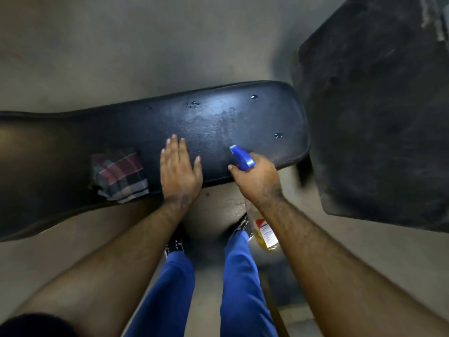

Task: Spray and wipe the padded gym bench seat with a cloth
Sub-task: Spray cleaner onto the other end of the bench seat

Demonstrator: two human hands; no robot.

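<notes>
The right hand (257, 181) is gripping the spray bottle (243, 158); the left hand (179, 171) is resting flat, empty, on the wet bench seat (243, 117); the cloth (120, 176) is lying unused, wiping pending.

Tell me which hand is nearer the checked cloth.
Left. The left hand lies flat on the bench just right of the cloth; the right hand, holding the spray bottle, is farther right.

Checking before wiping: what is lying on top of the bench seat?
On the bench seat: a folded checked cloth, the flat left hand and liquid droplets. Whatever lies beneath cloth and hand is hidden.
</notes>
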